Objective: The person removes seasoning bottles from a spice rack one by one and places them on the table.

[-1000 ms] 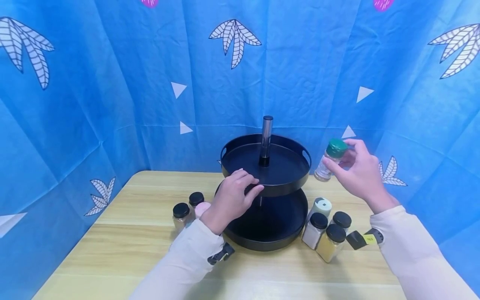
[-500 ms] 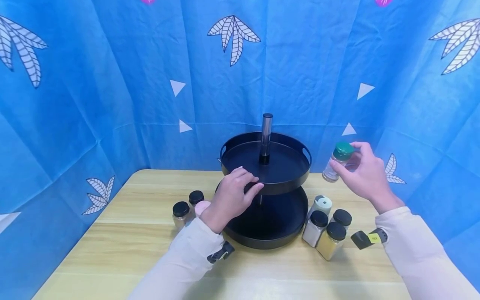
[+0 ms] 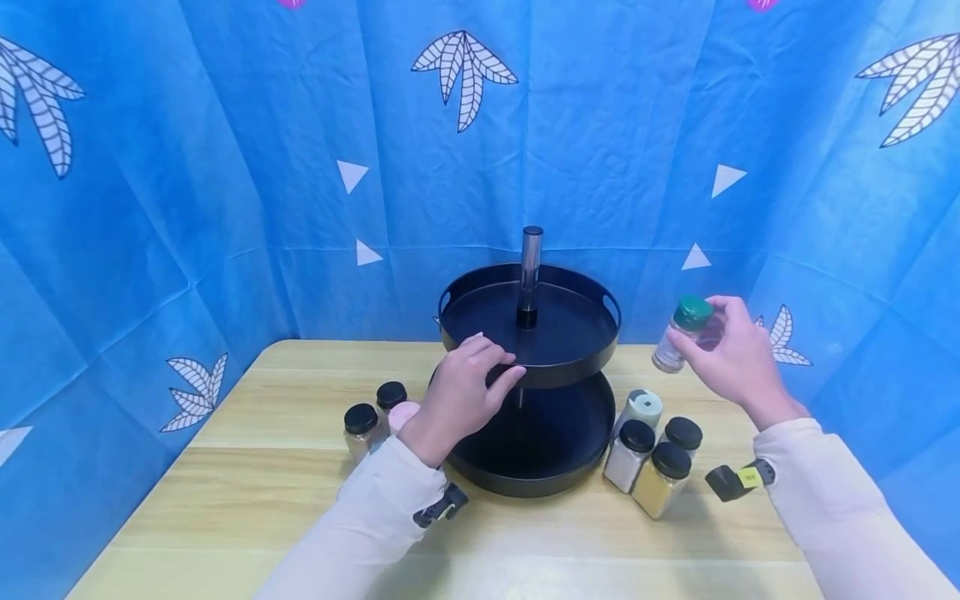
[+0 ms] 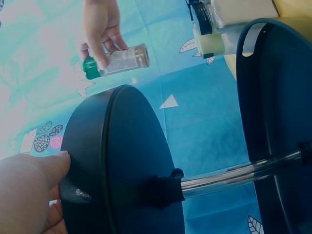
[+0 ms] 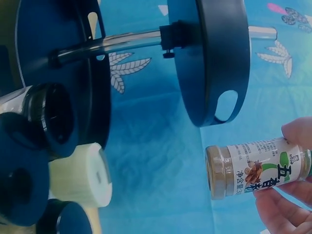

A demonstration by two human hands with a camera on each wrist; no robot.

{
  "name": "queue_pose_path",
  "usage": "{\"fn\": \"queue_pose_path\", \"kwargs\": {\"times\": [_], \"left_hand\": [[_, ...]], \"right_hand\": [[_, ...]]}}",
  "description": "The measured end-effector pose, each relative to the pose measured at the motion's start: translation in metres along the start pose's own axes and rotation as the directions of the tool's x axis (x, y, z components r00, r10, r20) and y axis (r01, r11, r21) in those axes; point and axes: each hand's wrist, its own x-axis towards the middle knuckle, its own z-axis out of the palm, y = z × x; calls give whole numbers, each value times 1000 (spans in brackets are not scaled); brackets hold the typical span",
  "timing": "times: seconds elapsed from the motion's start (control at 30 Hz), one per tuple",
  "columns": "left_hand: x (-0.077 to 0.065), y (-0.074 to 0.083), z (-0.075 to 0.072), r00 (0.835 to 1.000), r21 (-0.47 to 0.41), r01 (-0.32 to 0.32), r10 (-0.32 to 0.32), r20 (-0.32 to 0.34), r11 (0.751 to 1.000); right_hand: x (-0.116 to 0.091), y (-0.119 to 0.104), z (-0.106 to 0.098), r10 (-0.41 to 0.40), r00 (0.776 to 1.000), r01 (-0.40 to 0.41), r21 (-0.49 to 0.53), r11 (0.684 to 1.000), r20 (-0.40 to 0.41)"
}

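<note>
A two-tier black round rack [image 3: 558, 377] stands on the table, a metal post rising through both trays. My left hand [image 3: 467, 398] pinches the front rim of the upper tray, thumb outside, as the left wrist view also shows. Off to the right of that tray, my right hand [image 3: 738, 354] holds a spice jar [image 3: 670, 346] with a green lid [image 3: 692, 312] up in the air, slightly tilted. In the right wrist view the jar [image 5: 258, 168] carries a printed label and brown powder shows at its base. Both trays hold nothing that I can see.
Right of the rack stand black-lidded jars [image 3: 660, 479] and a pale green-topped container [image 3: 643, 408]. Left of it are two black-lidded jars [image 3: 362, 429] and a pink-topped one [image 3: 403, 415], partly behind my left arm. A blue curtain [image 3: 315, 167] surrounds the wooden table [image 3: 195, 500].
My right hand has moved the spice jar to the right, away from the rack, and slightly lower. The left hand stays on the upper tray's rim.
</note>
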Motion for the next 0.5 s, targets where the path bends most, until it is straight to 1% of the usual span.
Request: {"fn": "queue_pose_path", "kwargs": {"times": [0.33,0.5], "left_hand": [[0,1,-1,1000,-16,13,-13,6,1000],[-1,1,-1,1000,-13,16,-16,6,1000]], "right_hand": [[-9,16,6,56,998,-56,-8,998,34],[-14,26,12,56,998,-56,0,998,37]]}}
